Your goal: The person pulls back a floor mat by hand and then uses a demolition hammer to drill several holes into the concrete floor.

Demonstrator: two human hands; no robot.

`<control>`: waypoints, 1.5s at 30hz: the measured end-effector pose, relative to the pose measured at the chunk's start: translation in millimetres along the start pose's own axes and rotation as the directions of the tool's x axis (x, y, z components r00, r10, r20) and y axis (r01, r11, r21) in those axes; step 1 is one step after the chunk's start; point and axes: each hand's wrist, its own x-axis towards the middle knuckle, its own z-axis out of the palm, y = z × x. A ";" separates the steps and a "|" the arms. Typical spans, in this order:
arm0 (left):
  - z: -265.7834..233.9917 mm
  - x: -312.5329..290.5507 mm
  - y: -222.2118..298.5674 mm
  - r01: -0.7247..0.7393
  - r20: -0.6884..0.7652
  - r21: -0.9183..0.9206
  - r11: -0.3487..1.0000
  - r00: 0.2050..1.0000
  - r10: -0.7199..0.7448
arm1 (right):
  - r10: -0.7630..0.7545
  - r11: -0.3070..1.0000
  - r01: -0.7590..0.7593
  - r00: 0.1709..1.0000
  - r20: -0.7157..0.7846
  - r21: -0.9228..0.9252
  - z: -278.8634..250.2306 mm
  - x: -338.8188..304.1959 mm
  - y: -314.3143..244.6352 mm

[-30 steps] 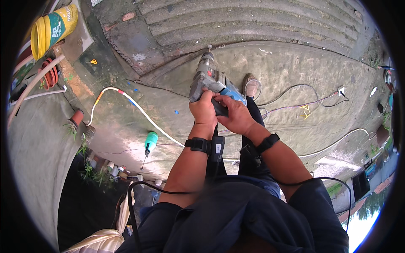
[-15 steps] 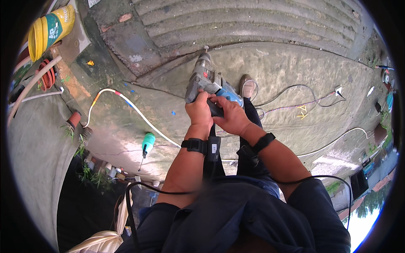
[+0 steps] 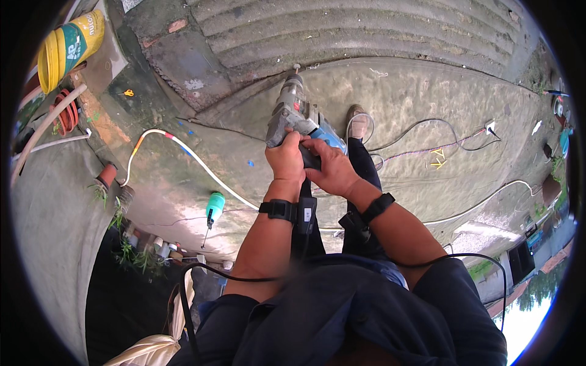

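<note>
A grey and blue hammer drill (image 3: 294, 108) is held out in front of me, its chuck and bit pointing away over the concrete. My left hand (image 3: 284, 160) is closed at the drill's rear end, with the thumb against the grey housing. Around the black handle (image 3: 312, 160) my right hand (image 3: 332, 168) is wrapped from the right side, its fingers meeting the left hand. The palms hide most of the handle, and I cannot see the trigger. Whether the bit touches the ground cannot be made out.
Beyond the drill lie ridged concrete steps (image 3: 366, 30). A white hose (image 3: 201, 161) curves across the floor on the left, near a green spray bottle (image 3: 215, 204). To the right, a cable runs to a white socket (image 3: 490, 127). A yellow bucket (image 3: 85, 36) lies far left.
The whole view has shifted slightly. Both hands keep their hold on the hammer drill, with almost no visible movement relative to it.
</note>
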 end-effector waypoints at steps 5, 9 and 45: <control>2.9 -1.2 -0.6 0.000 -0.002 0.008 1.000 1.000 0.000 | 0.023 0.999 -0.023 1.000 0.003 0.038 -1.1 0.7 0.9; -0.1 2.1 -4.9 -0.031 0.010 -0.006 1.000 0.999 0.031 | 0.020 1.000 -0.020 1.000 0.015 0.008 -3.0 2.0 -1.1; 1.3 4.3 -4.9 0.012 -0.013 -0.038 0.999 1.000 -0.012 | 0.042 0.999 -0.042 0.998 0.046 -0.004 -7.1 7.2 0.1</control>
